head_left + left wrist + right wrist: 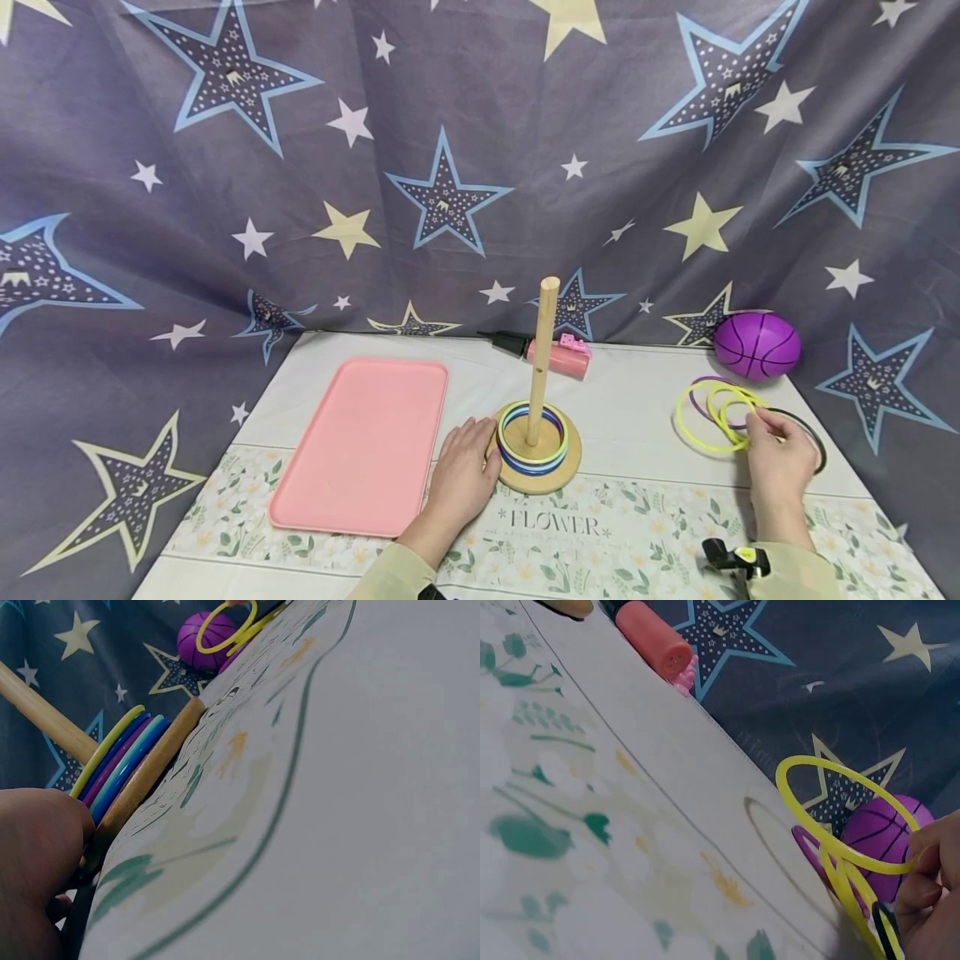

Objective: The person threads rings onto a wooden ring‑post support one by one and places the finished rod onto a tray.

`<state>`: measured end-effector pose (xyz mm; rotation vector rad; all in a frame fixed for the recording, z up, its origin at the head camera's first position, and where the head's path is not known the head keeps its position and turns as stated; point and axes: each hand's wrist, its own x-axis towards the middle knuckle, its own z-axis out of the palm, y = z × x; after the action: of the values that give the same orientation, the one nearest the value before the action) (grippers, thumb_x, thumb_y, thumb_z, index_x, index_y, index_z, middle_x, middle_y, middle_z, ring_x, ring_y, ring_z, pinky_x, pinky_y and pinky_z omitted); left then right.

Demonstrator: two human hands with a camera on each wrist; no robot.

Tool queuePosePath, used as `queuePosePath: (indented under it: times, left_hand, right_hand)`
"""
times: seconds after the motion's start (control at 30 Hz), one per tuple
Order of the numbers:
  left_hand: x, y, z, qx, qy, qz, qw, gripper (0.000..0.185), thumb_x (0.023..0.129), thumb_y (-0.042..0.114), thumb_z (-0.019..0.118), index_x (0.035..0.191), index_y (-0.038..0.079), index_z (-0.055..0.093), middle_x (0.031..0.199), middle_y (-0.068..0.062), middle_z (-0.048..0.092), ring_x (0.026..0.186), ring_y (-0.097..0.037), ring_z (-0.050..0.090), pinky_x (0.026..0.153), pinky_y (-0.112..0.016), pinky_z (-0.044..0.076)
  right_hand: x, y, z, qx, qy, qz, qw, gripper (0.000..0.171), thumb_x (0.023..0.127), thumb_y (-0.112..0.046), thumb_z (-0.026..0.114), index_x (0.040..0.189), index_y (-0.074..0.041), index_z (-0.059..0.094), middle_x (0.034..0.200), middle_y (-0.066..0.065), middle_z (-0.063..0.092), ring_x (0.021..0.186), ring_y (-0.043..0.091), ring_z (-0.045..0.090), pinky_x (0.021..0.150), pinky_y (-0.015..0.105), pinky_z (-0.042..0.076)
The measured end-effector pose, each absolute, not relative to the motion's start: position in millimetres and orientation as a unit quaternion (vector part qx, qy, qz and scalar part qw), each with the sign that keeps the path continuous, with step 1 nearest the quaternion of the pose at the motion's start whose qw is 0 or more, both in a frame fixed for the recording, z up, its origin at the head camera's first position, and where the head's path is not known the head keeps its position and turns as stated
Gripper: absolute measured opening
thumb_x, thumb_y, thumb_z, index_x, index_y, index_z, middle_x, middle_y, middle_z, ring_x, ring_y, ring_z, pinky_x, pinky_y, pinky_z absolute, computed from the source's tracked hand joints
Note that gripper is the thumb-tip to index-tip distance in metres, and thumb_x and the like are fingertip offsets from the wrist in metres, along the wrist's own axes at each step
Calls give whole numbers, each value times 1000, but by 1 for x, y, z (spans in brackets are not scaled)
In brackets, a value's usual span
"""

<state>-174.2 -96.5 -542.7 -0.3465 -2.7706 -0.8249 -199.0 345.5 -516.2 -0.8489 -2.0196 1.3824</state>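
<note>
A wooden ring-toss stand has an upright pole (545, 350) on a round base (566, 477). Yellow, purple, light blue and dark blue rings (120, 776) lie stacked around the pole's foot. My left hand (467, 471) rests against the base's left edge, fingers extended forward and thumb beside the rings. On the right, my right hand (783, 458) pinches a yellow ring (809, 760) between thumb and fingertips, tilted up off the table. Below it lie another yellow ring (678, 417), a purple ring (696, 398) and a dark ring (822, 457), partly overlapping.
A pink tray (360, 450) lies left of the stand. Behind the pole is a pink cylinder (570, 360) with a black tapered end and a small pink piece. A purple ball (757, 346) sits at the back right, before the star-patterned curtain (480, 83).
</note>
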Motion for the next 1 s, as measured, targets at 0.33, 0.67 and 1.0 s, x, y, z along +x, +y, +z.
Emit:
queuePosePath:
  times: [0.33,0.67,1.0]
  left_hand:
    - [-175,-97,-543,-115,-946,-283,109,52,109,20,65,156,0,59,160,-18,59,157,-40,44,133,-58,26]
    - [-175,-97,-543,-115,-945,-284,110,51,109,20,65,156,0,60,160,-18,59,157,-40,44,133,-57,26]
    - [-175,-98,-543,-114,-946,-283,108,51,109,21,65,155,1,60,160,-18,59,157,-40,45,133,-58,27]
  right_hand:
    - [-202,330,-496,-274,-733,571,248,23,106,-24,74,121,-6,77,90,-15,61,71,-3,57,58,10,49]
    - [-201,310,-448,-234,-608,724,229,9,103,-11,80,111,-11,83,83,-5,60,60,7,51,48,17,47]
    - [-197,283,-408,-156,-573,769,238,10,99,-2,83,108,-3,84,74,-1,63,56,12,41,46,23,30]
